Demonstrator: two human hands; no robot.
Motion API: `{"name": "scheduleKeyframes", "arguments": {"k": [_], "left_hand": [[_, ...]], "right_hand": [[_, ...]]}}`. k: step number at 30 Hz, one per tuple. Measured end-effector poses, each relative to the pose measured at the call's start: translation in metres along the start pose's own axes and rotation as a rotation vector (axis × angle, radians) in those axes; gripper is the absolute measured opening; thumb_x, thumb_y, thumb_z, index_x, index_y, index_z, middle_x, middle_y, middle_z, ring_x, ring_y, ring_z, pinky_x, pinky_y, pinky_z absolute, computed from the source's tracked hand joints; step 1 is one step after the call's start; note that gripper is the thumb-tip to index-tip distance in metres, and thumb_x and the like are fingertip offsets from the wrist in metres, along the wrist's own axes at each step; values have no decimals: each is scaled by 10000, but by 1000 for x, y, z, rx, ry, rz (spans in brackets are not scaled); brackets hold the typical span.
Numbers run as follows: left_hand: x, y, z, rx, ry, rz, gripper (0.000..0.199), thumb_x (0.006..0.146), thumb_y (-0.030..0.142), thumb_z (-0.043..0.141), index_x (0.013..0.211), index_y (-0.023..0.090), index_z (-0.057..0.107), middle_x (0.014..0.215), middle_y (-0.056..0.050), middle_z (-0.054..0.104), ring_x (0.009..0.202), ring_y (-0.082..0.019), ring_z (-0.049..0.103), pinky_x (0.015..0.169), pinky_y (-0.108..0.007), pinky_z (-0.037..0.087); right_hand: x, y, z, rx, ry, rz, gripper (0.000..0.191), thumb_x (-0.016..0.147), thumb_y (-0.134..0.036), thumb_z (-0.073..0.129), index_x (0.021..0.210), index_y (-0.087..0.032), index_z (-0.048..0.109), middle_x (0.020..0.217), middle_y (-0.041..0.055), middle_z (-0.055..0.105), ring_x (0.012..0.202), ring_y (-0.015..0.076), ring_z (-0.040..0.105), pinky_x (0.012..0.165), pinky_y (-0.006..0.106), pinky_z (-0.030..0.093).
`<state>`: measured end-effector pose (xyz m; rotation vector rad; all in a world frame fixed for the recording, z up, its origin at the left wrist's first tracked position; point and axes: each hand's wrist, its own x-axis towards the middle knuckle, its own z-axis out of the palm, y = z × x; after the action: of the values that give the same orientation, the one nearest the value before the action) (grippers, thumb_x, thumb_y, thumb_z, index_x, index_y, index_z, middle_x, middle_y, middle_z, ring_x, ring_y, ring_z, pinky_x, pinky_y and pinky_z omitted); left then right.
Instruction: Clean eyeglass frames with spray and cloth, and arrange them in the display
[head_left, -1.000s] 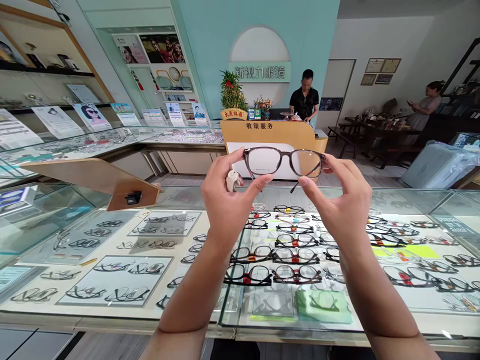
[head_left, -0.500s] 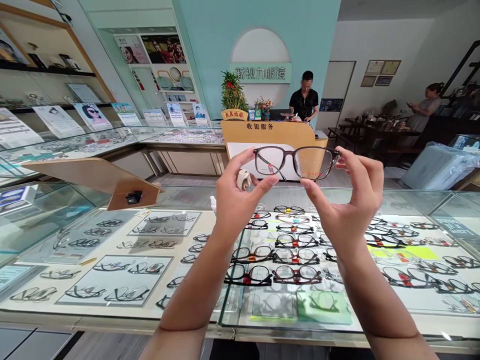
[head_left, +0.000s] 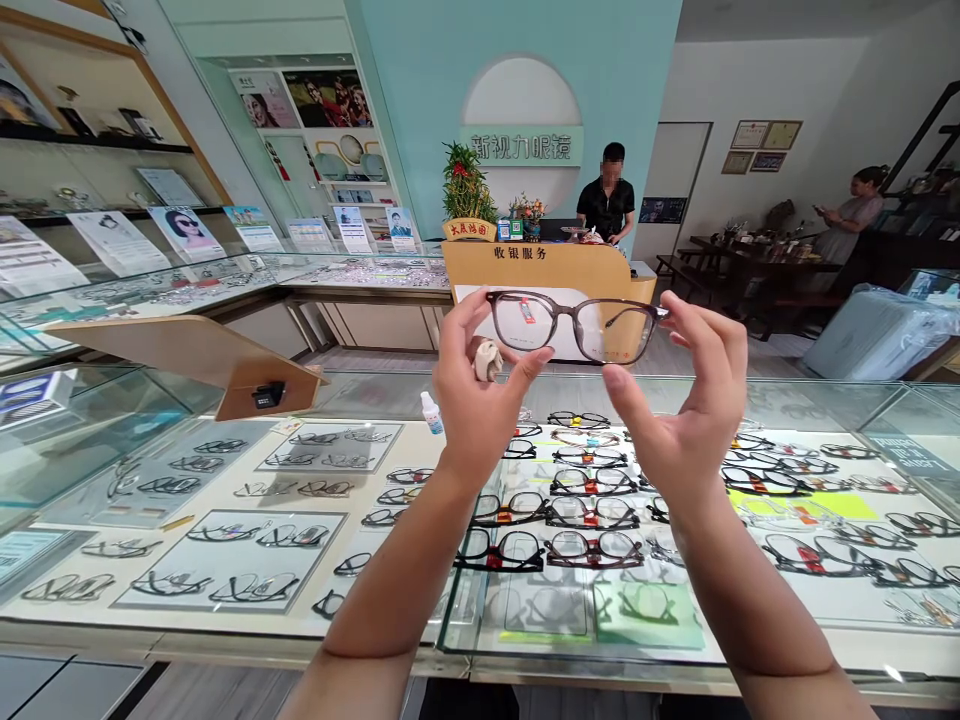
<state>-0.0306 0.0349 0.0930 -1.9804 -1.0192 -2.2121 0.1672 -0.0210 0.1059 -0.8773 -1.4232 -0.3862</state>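
Note:
A pair of dark-rimmed eyeglasses [head_left: 566, 313] is held up over the display counter, its lenses facing me. A small red tag and faint print show on the lenses. My left hand [head_left: 480, 400] grips the left end of the frame between thumb and fingers. Tucked in that same hand is a crumpled beige cloth [head_left: 488, 360]. At the other end, my right hand [head_left: 686, 400] pinches the frame near its hinge, the thumb close under the right lens. Below both hands, rows of eyeglasses [head_left: 592, 483] with red tags lie in the counter.
The glass display counter [head_left: 465, 655] spans the front. A small white bottle [head_left: 431, 412] stands beyond my left hand. To the left is a tilted wooden board [head_left: 202, 350]. Behind, a person [head_left: 607, 205] stands at the wooden cashier desk [head_left: 525, 265]; another person [head_left: 859, 215] is far right.
The eyeglasses have shifted slightly left and tilted, with the right end lower. My right hand has moved a little left along with them. The white bottle shows more fully.

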Motion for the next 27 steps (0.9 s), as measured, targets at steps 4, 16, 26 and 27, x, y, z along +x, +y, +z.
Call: {"name": "scheduleKeyframes", "arguments": {"k": [4,16,26,27], "left_hand": [[-1,2,-2,83,88,99,877,861,711,879,1556,302,535,1531,-155,658,1061,-242,768,845,-377,653],[-3,7,2,77,76,199,815,849,656,921,1498,321,561,1489,-108,695,763,-148,681,727,-364,627],[-5,12,2,-29,43,118,790,841,590,958,1500,310,625,1424,-98,695,772,-118,669,725,-312,620],[-5,12,3,-51,43,113,777,831,580,970,1478,303,640,1407,-94,701,754,-106,656,710,-298,615]], "right_hand": [[2,-2,-1,93,-7,94,474,1112,-469,552,1547,-321,671,1455,143,710,1361,352,686,1076,600,623],[12,22,2,501,-89,346,396,1140,-500,516,1292,-254,787,1297,136,846,1178,292,830,1000,518,685],[15,21,2,795,-31,576,210,1034,-493,744,1075,-309,837,1112,33,861,1032,209,825,980,396,671],[16,20,2,836,-18,610,188,1020,-482,771,1053,-314,848,1090,19,856,1009,187,815,975,361,663]]}}
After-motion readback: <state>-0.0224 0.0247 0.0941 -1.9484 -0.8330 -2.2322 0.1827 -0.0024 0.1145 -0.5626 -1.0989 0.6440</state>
